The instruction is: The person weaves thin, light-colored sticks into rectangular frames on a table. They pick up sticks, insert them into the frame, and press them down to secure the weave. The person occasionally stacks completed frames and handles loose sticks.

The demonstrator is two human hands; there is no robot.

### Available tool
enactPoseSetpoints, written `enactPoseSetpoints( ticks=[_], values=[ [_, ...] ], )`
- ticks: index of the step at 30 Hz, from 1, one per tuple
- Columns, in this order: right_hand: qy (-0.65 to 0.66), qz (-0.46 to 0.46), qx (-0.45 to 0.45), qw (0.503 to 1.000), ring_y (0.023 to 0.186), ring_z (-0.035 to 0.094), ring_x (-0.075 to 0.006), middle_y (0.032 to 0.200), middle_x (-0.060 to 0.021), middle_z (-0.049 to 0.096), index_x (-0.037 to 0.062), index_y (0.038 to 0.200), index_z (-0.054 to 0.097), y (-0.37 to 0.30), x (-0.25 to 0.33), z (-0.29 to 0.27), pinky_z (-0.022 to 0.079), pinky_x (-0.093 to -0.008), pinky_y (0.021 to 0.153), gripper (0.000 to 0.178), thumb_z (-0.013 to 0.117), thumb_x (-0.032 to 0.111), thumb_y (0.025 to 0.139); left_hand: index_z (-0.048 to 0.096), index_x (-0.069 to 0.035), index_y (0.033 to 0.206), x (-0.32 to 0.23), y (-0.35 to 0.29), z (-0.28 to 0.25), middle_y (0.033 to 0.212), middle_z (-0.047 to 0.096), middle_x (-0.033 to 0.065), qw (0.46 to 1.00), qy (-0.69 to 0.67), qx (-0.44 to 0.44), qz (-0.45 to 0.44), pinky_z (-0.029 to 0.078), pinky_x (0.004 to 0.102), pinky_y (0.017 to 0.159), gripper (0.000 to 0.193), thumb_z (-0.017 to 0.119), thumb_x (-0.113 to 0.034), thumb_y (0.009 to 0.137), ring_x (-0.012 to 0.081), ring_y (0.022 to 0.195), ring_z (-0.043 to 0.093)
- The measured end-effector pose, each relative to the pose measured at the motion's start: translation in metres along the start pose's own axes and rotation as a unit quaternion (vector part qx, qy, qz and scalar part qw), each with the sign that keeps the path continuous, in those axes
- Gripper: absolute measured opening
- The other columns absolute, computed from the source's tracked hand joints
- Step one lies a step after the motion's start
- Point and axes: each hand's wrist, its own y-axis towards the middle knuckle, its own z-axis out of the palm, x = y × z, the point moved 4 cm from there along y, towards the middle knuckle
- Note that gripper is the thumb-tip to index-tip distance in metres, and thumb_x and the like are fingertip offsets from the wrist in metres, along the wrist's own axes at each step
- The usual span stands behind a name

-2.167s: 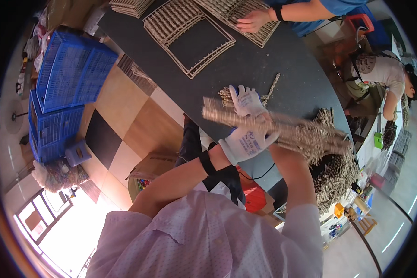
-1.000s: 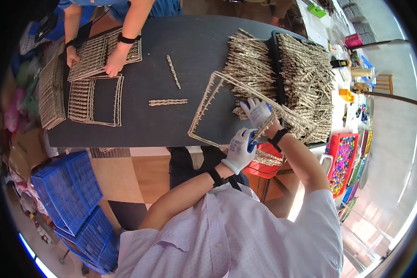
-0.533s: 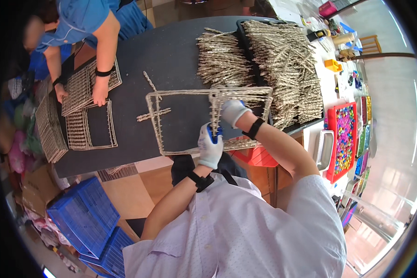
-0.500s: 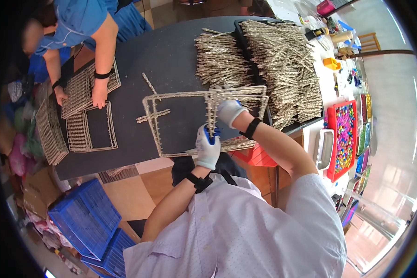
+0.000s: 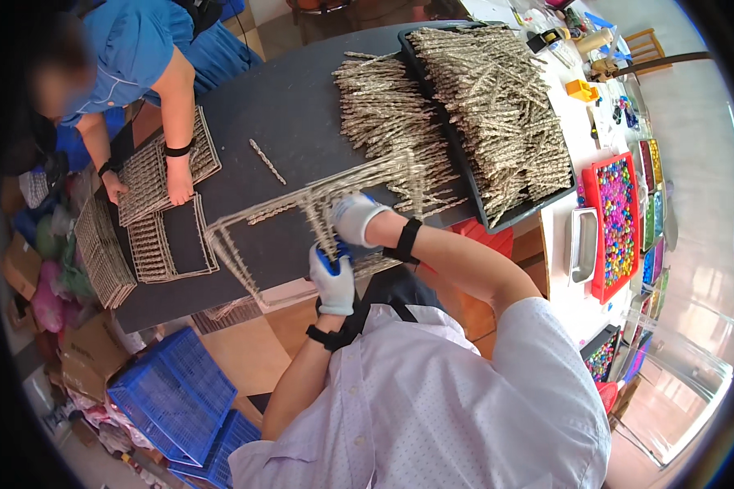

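Observation:
Both my hands wear white gloves with blue fingertips. My left hand (image 5: 333,279) and my right hand (image 5: 355,218) are closed on a rectangular frame (image 5: 245,222) wound with pale twisted cord, held up over the near edge of the dark table (image 5: 294,106). The right hand grips a cross bar of the frame near its middle, and the left hand pinches the same bar just below. The frame stretches left and right of my hands, slightly blurred.
A heap of twisted cord sticks (image 5: 391,122) lies beyond my hands, with more in a black tray (image 5: 497,106). A person in blue (image 5: 139,57) presses woven panels (image 5: 151,175) at the left. A red bead tray (image 5: 620,220) stands right; blue crates (image 5: 175,399) sit on the floor.
The view has swung round as my head turned. The frame has tilted up off the table and my hands have shifted along its cross bar. The person in blue now shows nearer.

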Motion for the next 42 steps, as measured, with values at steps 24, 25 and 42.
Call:
enactPoseSetpoints(
  ticks=[24, 25, 42],
  values=[
    [0.289, -0.162, 0.263, 0.906, 0.084, 0.061, -0.0215, 0.096, -0.0093, 0.067, 0.0038, 0.113, 0.063, 0.086, 0.09, -0.038, 0.047, -0.0336, 0.075, 0.055, 0.064, 0.049, 0.082, 0.051, 0.0, 0.114, -0.083, 0.054, -0.161, 0.097, 0.06, 0.0151, 0.969, 0.14, -0.089, 0.184, 0.049, 0.0351, 0.079, 0.043, 0.06, 0.008, 0.072, 0.0274, 0.086, 0.062],
    [0.296, -0.157, 0.287, 0.897, 0.08, 0.061, -0.0198, 0.093, -0.0076, 0.067, 0.0041, 0.113, 0.063, 0.085, 0.096, -0.043, 0.047, -0.0326, 0.073, 0.054, 0.065, 0.048, 0.082, 0.051, 0.0, 0.114, -0.085, 0.054, -0.164, 0.097, 0.06, 0.0157, 0.968, 0.143, -0.083, 0.188, 0.049, 0.0353, 0.08, 0.044, 0.061, 0.008, 0.072, 0.0283, 0.087, 0.061],
    [0.265, -0.096, 0.19, 0.94, 0.09, 0.063, -0.019, 0.101, -0.0095, 0.068, 0.0053, 0.115, 0.064, 0.094, 0.129, -0.05, 0.048, -0.0307, 0.08, 0.053, 0.075, 0.036, 0.074, 0.056, -0.002, 0.112, -0.006, 0.081, -0.203, 0.092, 0.062, 0.0048, 0.987, 0.037, -0.156, 0.003, 0.048, 0.0271, 0.07, 0.033, 0.06, 0.004, 0.08, 0.0137, 0.078, 0.058]
  ],
)
